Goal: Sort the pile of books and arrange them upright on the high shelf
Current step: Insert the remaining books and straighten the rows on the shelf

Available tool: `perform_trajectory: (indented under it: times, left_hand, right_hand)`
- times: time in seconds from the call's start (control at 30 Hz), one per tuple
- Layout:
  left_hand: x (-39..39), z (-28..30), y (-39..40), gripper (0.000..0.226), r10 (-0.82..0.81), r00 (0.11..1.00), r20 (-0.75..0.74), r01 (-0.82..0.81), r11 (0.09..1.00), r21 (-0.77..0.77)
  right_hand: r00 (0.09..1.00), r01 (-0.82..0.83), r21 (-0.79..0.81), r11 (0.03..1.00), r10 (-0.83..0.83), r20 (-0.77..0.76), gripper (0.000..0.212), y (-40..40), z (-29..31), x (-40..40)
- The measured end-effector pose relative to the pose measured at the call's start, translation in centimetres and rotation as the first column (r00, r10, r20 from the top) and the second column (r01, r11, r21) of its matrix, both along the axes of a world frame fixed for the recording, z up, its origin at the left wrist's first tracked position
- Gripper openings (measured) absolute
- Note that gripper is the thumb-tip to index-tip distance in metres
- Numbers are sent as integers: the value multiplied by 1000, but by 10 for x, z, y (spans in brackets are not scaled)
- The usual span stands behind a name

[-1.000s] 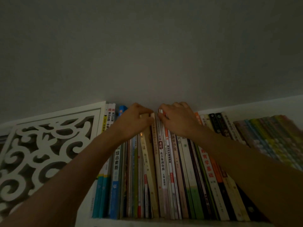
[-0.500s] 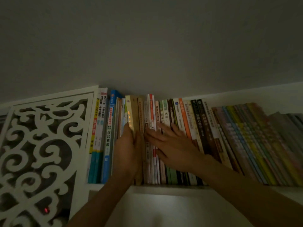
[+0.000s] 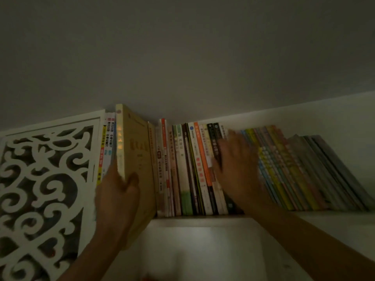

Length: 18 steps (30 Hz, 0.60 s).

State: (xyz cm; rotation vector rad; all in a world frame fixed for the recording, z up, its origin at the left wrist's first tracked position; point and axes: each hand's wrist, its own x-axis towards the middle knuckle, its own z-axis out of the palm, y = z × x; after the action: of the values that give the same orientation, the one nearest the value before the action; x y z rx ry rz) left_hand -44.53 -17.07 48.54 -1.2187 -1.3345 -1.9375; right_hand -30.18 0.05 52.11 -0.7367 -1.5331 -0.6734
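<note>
On the high shelf [image 3: 334, 217], a long row of books [image 3: 192, 171] stands spine-out, upright near the middle and leaning more and more toward the right end. At the left of the row, the left hand [image 3: 116, 191] grips a tan book [image 3: 135, 159] by its lower part, thumb across the front cover and fingers behind it. That book sits forward of the others, its bottom below the shelf's front edge, so it looks partly out of the row. It stands beside 2 white books [image 3: 107, 147] next to the fretwork panel [image 3: 44, 189]. The right hand [image 3: 236, 169] is blurred but appears flat, fingers straight, laid against the spines about midway along.

The step in hand seems to be re-seating the tan book, though it could equally be coming out. To do it well, the right hand should press the row rightward and hold it, so the slot by the brown book [image 3: 152, 159] stays wide. The tan book's bottom edge should then be lifted clear onto the shelf board first, then slid straight back, spine level with its neighbours. Pushing it at an angle risks catching the thin neighbours and folding their covers. Once it is home, the leaning books on the right likely want squaring up, since the row is meant to stand upright.
</note>
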Motion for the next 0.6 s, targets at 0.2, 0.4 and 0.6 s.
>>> perform_trajectory:
  times: [0.2, 0.4, 0.6]
  left_hand:
    - [44, 5, -28, 48, -48, 998, -45, 53, 993, 110]
    - [87, 6, 1, 45, -234, 972, 30, 230, 969, 90]
    - [104, 5, 18, 44, -360, 930, 69, 354, 931, 90]
  right_hand:
    - [997, -33, -209, 977, 19, -71, 75, 44, -11, 70]
    - [999, 48, -246, 968, -41, 33, 97, 45, -12, 68]
    - [995, 35, -252, 967, -11, 97, 103, 49, -8, 73]
